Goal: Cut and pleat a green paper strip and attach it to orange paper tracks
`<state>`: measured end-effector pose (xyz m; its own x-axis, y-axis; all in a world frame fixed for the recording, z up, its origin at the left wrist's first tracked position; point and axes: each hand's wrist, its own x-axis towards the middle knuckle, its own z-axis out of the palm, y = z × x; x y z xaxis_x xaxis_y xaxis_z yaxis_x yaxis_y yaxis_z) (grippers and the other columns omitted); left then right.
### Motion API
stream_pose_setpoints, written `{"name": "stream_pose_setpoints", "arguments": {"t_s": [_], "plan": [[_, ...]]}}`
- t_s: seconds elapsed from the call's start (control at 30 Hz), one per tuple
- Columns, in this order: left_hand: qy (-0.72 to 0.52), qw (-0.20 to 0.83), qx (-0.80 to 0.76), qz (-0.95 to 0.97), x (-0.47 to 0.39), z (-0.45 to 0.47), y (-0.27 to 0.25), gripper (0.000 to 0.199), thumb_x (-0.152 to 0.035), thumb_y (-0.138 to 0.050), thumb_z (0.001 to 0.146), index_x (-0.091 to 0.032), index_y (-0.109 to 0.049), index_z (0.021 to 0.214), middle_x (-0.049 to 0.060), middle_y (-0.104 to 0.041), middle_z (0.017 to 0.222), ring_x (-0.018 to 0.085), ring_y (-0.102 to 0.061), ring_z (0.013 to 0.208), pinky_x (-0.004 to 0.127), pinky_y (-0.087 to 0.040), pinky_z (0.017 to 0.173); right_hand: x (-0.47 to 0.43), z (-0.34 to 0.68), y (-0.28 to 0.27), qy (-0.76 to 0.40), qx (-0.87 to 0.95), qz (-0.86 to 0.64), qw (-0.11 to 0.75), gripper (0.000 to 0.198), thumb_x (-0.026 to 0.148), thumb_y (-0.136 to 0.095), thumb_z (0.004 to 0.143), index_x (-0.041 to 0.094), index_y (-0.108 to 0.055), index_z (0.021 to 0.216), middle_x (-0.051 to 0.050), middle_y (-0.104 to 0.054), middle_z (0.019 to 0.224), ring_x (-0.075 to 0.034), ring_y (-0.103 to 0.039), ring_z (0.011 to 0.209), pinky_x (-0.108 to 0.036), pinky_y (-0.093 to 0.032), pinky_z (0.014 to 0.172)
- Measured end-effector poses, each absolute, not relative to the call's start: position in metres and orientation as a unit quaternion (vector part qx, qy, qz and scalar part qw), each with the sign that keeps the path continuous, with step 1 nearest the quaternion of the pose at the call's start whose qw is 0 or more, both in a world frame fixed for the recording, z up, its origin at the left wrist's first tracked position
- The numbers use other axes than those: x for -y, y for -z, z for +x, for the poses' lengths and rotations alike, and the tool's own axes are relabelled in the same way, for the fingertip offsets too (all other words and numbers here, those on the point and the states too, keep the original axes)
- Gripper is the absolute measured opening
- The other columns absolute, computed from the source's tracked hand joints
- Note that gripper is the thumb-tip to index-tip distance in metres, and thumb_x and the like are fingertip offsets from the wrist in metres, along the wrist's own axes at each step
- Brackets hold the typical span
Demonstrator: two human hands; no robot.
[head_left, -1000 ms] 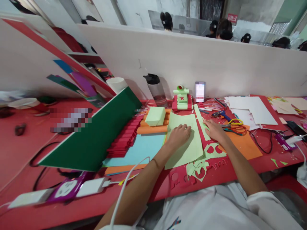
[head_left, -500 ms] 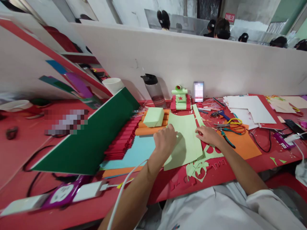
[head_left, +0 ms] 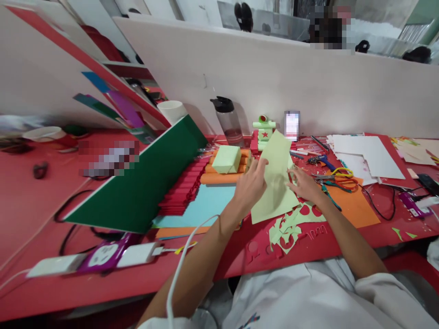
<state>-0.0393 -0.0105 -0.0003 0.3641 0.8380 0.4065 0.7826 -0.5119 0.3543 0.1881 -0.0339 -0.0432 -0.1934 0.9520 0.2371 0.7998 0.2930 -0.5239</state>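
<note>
A light green sheet of paper (head_left: 276,178) is raised off the table and tilted, its top reaching in front of a small green and red paper tank model (head_left: 265,133). My left hand (head_left: 252,183) is closed on the sheet's left edge. At the right edge is my right hand (head_left: 304,185), thumb and fingers apart, fingertips at or very near the paper. Behind that edge shows part of a narrow light green strip (head_left: 291,161). Cut green paper scraps (head_left: 286,230) lie below the sheet. A green paper-covered block (head_left: 226,159) rests on orange paper rolls (head_left: 219,178) to the left.
Red folded strips (head_left: 183,189) lie beside a leaning green board (head_left: 137,183). Scissors (head_left: 338,178), pliers (head_left: 331,196) and orange paper (head_left: 360,208) are on the right. A bottle (head_left: 228,121) and a phone (head_left: 291,125) stand behind. A white cable (head_left: 187,251) crosses my left forearm.
The green sheet has come up off the table and tilted, now partly covering the tank model. My left hand lifted with it; my right hand's fingers have spread. The view has shifted slightly.
</note>
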Motion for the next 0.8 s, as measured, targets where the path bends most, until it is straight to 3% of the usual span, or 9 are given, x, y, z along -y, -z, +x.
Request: {"name": "stream_pose_setpoints", "arguments": {"t_s": [0.13, 0.23, 0.33, 0.43, 0.5, 0.6, 0.73, 0.8], "plan": [[-0.443, 0.152, -0.430, 0.772, 0.001, -0.041, 0.004, 0.036, -0.008, -0.042, 0.086, -0.022, -0.050, 0.118, 0.006, -0.060, 0.096, 0.020, -0.059, 0.080, 0.032, -0.047, 0.073, 0.032, 0.195, 0.033, -0.180, 0.663, -0.589, 0.425, 0.065, 0.034, -0.065, 0.087, 0.022, -0.040, 0.145, -0.015, -0.058, 0.131, -0.021, -0.063, 0.092, -0.040, -0.053, 0.088], [-0.521, 0.230, -0.427, 0.702, -0.005, -0.038, 0.011, 0.021, -0.015, -0.045, 0.092, -0.023, -0.052, 0.110, 0.002, -0.055, 0.086, 0.016, -0.054, 0.071, 0.032, -0.047, 0.075, 0.032, 0.199, 0.027, -0.304, 0.617, -0.539, 0.487, 0.060, 0.042, -0.065, 0.088, 0.023, -0.045, 0.142, -0.011, -0.066, 0.123, -0.025, -0.066, 0.101, -0.039, -0.056, 0.086], [-0.596, 0.267, -0.413, 0.635, -0.008, -0.033, 0.018, 0.020, -0.028, -0.052, 0.094, -0.024, -0.051, 0.114, 0.005, -0.058, 0.108, 0.018, -0.058, 0.092, 0.033, -0.048, 0.088, 0.033, 0.200, 0.024, -0.434, 0.573, -0.483, 0.500, 0.045, 0.047, -0.066, 0.085, 0.022, -0.062, 0.122, -0.007, -0.075, 0.103, -0.025, -0.071, 0.092, -0.040, -0.059, 0.081], [-0.635, 0.353, -0.393, 0.564, -0.010, -0.028, 0.024, 0.045, -0.048, -0.053, 0.095, -0.029, -0.041, 0.134, 0.008, -0.056, 0.128, 0.021, -0.059, 0.111, 0.036, -0.048, 0.096, 0.032, 0.200, 0.023, -0.467, 0.506, -0.480, 0.543, 0.040, 0.048, -0.072, 0.079, 0.020, -0.068, 0.107, -0.005, -0.077, 0.093, -0.026, -0.073, 0.084, -0.040, -0.060, 0.078], [-0.632, 0.442, -0.355, 0.529, -0.011, -0.025, 0.028, 0.052, -0.057, -0.041, 0.097, -0.030, -0.035, 0.142, 0.010, -0.057, 0.131, 0.023, -0.061, 0.114, 0.039, -0.051, 0.094, 0.030, 0.200, 0.023, -0.456, 0.464, -0.483, 0.586, 0.039, 0.047, -0.074, 0.076, 0.019, -0.068, 0.103, -0.006, -0.078, 0.093, -0.026, -0.073, 0.085, -0.040, -0.060, 0.077], [-0.575, 0.548, -0.292, 0.533, -0.011, -0.023, 0.037, 0.053, -0.054, -0.034, 0.096, -0.027, -0.039, 0.142, 0.012, -0.063, 0.127, 0.026, -0.066, 0.108, 0.043, -0.056, 0.086, 0.024, 0.201, 0.027, -0.407, 0.428, -0.490, 0.642, 0.041, 0.050, -0.072, 0.077, 0.019, -0.065, 0.103, -0.007, -0.077, 0.098, -0.027, -0.073, 0.092, -0.040, -0.060, 0.080], [-0.458, 0.599, -0.262, 0.602, -0.001, -0.018, 0.047, 0.052, -0.044, -0.060, 0.082, -0.026, -0.053, 0.131, 0.007, -0.072, 0.099, 0.025, -0.071, 0.091, 0.047, -0.059, 0.082, 0.018, 0.203, 0.033, -0.325, 0.395, -0.504, 0.696, 0.042, 0.052, -0.066, 0.081, 0.019, -0.062, 0.107, -0.008, -0.075, 0.109, -0.025, -0.071, 0.102, -0.038, -0.058, 0.088], [-0.391, 0.646, -0.215, 0.619, 0.009, -0.016, 0.047, 0.057, -0.040, -0.073, 0.076, -0.027, -0.056, 0.129, 0.009, -0.071, 0.113, 0.028, -0.070, 0.104, 0.050, -0.057, 0.091, 0.019, 0.201, 0.035, -0.304, 0.392, -0.497, 0.712, 0.041, 0.052, -0.065, 0.082, 0.020, -0.062, 0.108, -0.007, -0.075, 0.108, -0.024, -0.070, 0.103, -0.037, -0.056, 0.090]]}}
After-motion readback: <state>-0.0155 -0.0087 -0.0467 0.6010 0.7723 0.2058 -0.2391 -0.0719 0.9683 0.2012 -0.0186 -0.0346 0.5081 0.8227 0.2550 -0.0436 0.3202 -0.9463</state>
